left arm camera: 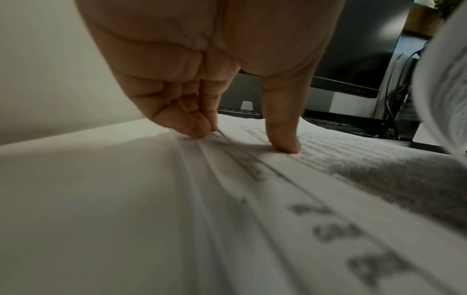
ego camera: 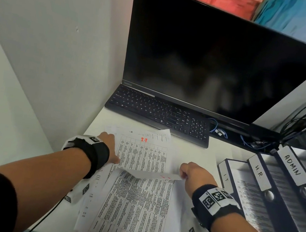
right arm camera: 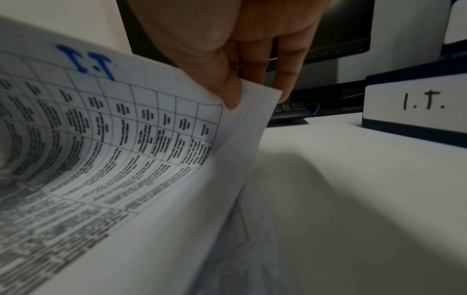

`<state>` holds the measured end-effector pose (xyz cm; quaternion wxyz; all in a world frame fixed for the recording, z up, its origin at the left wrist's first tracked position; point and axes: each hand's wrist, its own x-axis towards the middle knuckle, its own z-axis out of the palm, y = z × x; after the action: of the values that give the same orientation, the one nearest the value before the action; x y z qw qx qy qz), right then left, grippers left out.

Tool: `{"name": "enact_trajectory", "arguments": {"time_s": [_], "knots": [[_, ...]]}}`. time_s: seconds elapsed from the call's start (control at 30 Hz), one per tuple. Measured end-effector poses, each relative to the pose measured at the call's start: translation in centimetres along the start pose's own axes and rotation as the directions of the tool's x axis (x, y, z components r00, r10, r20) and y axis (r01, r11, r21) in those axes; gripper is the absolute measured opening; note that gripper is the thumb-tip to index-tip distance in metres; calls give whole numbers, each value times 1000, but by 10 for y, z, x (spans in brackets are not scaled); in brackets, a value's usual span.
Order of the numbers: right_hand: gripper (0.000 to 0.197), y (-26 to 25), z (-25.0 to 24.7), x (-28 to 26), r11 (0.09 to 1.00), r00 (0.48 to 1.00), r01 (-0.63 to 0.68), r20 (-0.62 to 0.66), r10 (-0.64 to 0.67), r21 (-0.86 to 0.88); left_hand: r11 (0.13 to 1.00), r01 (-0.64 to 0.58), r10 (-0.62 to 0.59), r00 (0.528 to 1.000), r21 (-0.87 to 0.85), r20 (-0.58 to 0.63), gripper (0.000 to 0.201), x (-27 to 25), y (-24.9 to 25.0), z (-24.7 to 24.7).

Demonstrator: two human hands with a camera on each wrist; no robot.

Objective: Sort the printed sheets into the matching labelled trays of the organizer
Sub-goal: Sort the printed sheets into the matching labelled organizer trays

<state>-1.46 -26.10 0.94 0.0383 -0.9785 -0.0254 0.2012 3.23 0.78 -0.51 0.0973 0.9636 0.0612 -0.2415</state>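
The right hand [right arm camera: 227,59] pinches the corner of the top sheet [right arm camera: 126,119], marked "I.T.", peeling it off the pile [ego camera: 133,203] at the centre of the counter [ego camera: 203,150]. The left hand [ego camera: 109,145], fingers extended, presses the pile down. The step looks like picking up; next, carry the sheet to the I.T. tray [ego camera: 225,177] at right.

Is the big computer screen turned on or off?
Off, it looks like. The monitor is all black, with only faint reflections and no picture, behind the keyboard.
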Motion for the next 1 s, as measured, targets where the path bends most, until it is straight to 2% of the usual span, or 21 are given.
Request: {"name": "enact_trajectory", "arguments": {"time_s": [0.13,0.23,0.33,0.4,0.47,0.57,0.67,0.73,0.8,0.9,1.0], "knots": [[36,1,3,-2,1000,1000,4,-19,-4,-2,995,-37,40,999,-89,25,59,-3,5,-2],[38,4,4,-2,1000,1000,4,-26,-4,8,973,-92,86,996,-212,-36,35,-5,6,-1],[42,6,-1,-4,999,999,-28,-46,29,27,889,-190,152,981,-417,-123,32,-12,4,2],[50,8,-2,-4,999,998,-29,-57,30,25,811,-251,204,968,-528,-146,21,-19,1,5],[42,11,-2,-2,1000,993,14,-118,-14,-1,740,-286,257,957,-609,-137,13,-27,0,8],[29,12,-7,-2,998,967,56,-246,-62,-32,720,-293,305,948,-629,-92,16,-32,0,9],[25,8,-15,-2,997,954,47,-292,-65,-67,714,-246,322,947,-656,-4,30,-33,-2,1],[27,6,-22,0,995,947,85,-308,-97,-51,696,-224,324,946,-682,20,38,-38,-2,-5],[32,5,-28,2,992,949,123,-289,-129,-37,673,-227,342,939,-704,24,44,-44,-2,-10],[31,1,-37,-1,991,946,131,-301,-115,30,601,-252,396,918,-759,9,42,-51,1,-13],[23,-4,-47,-12,991,931,117,-354,-87,65,575,-246,331,942,-780,-53,34,-55,9,-13]]}}
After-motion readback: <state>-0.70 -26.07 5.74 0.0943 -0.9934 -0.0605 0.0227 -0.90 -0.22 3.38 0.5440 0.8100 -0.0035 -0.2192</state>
